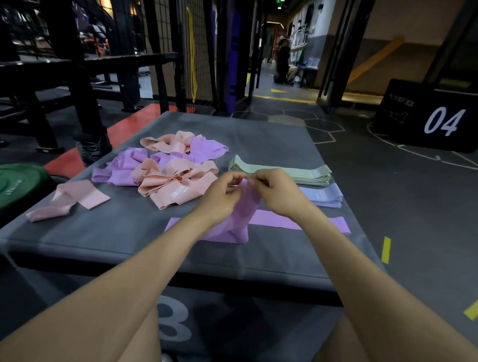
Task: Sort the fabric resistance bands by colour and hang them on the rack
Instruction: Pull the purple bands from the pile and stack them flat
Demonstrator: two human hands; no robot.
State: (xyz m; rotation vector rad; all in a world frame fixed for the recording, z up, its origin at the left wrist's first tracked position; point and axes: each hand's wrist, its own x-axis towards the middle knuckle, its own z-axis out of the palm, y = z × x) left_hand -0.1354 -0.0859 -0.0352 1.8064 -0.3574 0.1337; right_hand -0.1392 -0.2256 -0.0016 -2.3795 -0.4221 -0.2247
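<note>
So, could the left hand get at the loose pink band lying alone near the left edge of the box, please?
Probably yes, once freed. The left hand now pinches the purple band together with the right hand. The pink band lies flat on the grey box top, with nothing between.

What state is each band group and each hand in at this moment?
left hand: pinching the held purple band's top edge
right hand: pinching the same edge
held purple band: lifted, lower end resting on the grey box
flat purple band: laid flat
green stack: neatly folded
blue stack: neatly folded
pink and purple pile: tangled, unsorted
loose pink band: lying apart, twisted
grey box: bearing all bands
</note>
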